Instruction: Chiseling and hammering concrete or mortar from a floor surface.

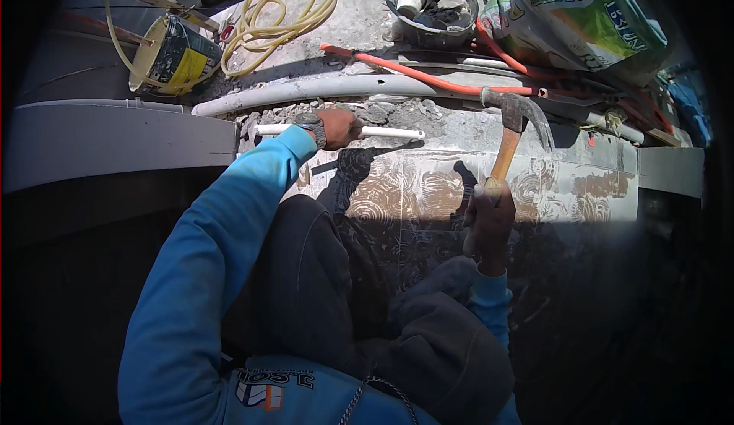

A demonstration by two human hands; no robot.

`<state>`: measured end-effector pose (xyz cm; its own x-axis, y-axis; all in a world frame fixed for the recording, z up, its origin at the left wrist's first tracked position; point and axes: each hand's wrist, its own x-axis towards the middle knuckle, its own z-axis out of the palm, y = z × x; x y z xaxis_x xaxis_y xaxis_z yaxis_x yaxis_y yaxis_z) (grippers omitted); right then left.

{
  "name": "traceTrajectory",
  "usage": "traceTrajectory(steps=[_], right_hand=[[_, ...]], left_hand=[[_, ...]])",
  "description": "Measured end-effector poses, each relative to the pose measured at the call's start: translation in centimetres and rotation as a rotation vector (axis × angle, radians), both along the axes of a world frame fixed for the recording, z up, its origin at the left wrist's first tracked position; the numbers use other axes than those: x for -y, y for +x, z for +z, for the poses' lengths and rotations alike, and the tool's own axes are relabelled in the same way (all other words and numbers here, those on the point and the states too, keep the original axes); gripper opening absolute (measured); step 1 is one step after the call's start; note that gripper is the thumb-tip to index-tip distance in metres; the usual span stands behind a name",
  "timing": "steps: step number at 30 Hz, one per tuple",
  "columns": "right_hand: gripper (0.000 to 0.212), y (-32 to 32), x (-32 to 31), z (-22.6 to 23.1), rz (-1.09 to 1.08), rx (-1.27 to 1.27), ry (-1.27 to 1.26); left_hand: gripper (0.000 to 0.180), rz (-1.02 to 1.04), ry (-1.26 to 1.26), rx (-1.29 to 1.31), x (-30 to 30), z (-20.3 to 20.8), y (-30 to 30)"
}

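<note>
My left hand (pixel 340 128), with a watch at its wrist, is closed around a thin white pipe (pixel 396 133). The pipe lies sideways just above a strip of broken concrete rubble (pixel 386 115), and its ends stick out on both sides of my fist. In my right hand (pixel 492 222) is a claw hammer (pixel 507 154), gripped by its wooden handle with the metal head raised. The hammer is to the right of the pipe and apart from it. Beneath both hands lie patterned floor tiles (pixel 440 196) smeared with white residue.
A thick grey pipe (pixel 298 93) and an orange pipe (pixel 417 74) run across beyond the rubble. Farther back are a tipped bucket (pixel 172 54), a coiled yellow hose (pixel 317 12), a dark bucket (pixel 432 35) holding things, and a printed sack (pixel 573 16). Low walls (pixel 115 142) stand at the sides.
</note>
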<state>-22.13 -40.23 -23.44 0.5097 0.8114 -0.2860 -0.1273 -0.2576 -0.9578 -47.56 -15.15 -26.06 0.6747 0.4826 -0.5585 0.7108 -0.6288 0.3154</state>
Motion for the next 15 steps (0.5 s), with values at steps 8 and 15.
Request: traceTrajectory(steps=[8, 15], right_hand=[[0.012, -4.7, -2.5, -3.9, -0.069, -0.22, 0.072], [0.016, -3.6, -5.0, -8.3, 0.121, -0.547, -0.258]], left_hand=[[0.024, 0.025, 0.029, -0.171, -0.2, 1.8, 1.3], [0.026, -0.005, 0.111, -0.404, -0.2, 2.2, 4.4]])
